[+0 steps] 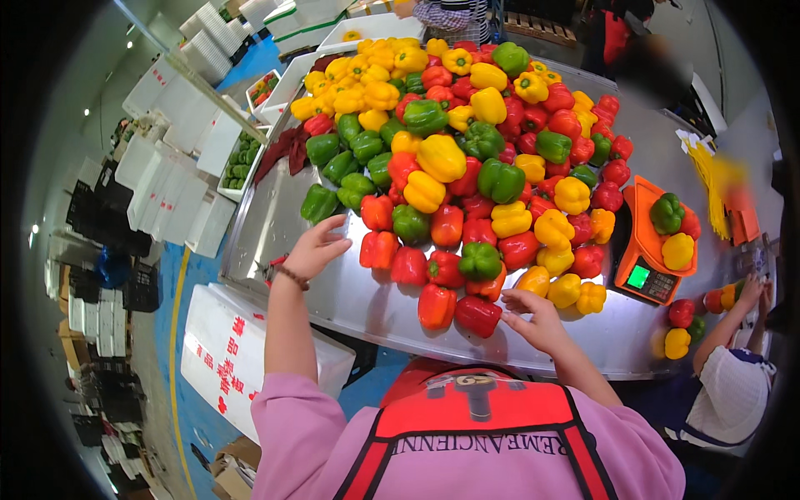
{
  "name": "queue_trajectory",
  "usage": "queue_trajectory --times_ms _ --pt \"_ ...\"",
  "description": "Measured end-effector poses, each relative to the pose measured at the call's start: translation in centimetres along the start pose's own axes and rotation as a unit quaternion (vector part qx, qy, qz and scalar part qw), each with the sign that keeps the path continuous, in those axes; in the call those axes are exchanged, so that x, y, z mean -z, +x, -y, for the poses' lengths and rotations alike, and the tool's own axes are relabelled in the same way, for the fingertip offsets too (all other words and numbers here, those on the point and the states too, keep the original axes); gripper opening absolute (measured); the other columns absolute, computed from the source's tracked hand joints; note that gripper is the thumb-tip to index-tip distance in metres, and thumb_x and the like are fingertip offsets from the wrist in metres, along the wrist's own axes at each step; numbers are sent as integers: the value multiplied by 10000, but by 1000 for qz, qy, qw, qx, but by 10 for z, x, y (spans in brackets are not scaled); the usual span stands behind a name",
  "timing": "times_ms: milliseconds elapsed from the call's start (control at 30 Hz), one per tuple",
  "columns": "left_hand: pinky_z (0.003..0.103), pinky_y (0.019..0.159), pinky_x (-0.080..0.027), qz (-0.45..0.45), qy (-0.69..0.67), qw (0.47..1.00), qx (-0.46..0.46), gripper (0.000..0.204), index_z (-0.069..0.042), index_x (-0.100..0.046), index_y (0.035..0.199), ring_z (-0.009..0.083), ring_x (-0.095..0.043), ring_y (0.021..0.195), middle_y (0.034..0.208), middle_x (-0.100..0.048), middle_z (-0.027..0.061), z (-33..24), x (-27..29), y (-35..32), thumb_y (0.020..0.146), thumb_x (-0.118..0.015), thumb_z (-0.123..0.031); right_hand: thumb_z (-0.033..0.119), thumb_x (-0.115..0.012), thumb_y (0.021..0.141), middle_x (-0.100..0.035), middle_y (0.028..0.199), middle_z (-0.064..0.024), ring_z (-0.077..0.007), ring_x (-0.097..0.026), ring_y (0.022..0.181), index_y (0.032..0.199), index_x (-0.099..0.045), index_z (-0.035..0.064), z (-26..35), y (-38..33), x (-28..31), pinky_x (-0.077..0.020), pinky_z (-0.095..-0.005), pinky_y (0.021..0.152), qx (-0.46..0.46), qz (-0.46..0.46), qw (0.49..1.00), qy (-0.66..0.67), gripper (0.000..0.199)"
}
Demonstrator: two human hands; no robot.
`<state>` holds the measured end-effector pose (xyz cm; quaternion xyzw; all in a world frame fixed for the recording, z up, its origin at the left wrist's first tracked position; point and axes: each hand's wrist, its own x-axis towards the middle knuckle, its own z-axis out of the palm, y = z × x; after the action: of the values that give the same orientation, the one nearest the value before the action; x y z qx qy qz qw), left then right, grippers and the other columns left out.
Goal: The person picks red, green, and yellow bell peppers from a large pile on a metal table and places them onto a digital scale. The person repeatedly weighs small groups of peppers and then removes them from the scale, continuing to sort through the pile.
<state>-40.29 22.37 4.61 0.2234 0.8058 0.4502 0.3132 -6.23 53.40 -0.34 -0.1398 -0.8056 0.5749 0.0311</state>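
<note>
My left hand (317,248) is over the left side of the steel table (333,287), fingers stretched out and apart, nothing in them. Closest to it are a red bell pepper (379,250) and a green bell pepper (319,203). At the near edge of the pile, my right hand (535,317) is spread with its fingertips beside a dark red bell pepper (478,317); I cannot tell whether they touch. Another red pepper (437,307) lies just left of that one. Red, green and yellow peppers (442,158) are heaped across the table.
An orange scale (658,242) holding several peppers stands at the right. Beyond it a co-worker's hand (752,292) is near more peppers. A small red-handled tool (275,265) lies by my left wrist. White foam boxes (242,350) stand at the left, below the table edge.
</note>
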Motion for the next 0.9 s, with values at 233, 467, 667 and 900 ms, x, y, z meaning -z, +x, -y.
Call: queue_trajectory --times_ms 233,467,667,900 --pt "312 894 -508 -25 32 998 -54 649 8 -448 1418 175 -635 1029 1182 -656 133 -20 5 153 877 -751 -185 94 -717 868 -686 1095 -88 -177 -660 997 1265 -590 11 -9 7 13 -521 -314 904 -45 -42 996 62 425" --pt "372 978 -488 -196 211 955 -74 714 29 -537 1346 278 -628 1138 1285 -624 210 22 26 330 800 -783 -359 128 -735 853 -691 1068 -114 -172 -662 941 1252 -611 13 -17 22 6 -531 -307 848 -104 -135 982 78 433" --pt "451 1046 -436 -179 353 918 5 699 -104 -530 1396 375 -548 1255 1352 -575 225 100 84 475 820 -678 -473 148 -730 862 -676 1070 -131 -224 -672 971 1256 -600 20 -10 24 7 -536 -339 850 -125 -195 972 31 433" --pt "450 1052 -431 -184 454 863 123 890 -31 -551 1323 358 -565 1246 1319 -592 247 50 31 516 705 -702 -652 186 -723 882 -664 1088 -142 -241 -675 971 1262 -592 34 -12 20 -2 -539 -353 851 -182 -235 954 30 430"
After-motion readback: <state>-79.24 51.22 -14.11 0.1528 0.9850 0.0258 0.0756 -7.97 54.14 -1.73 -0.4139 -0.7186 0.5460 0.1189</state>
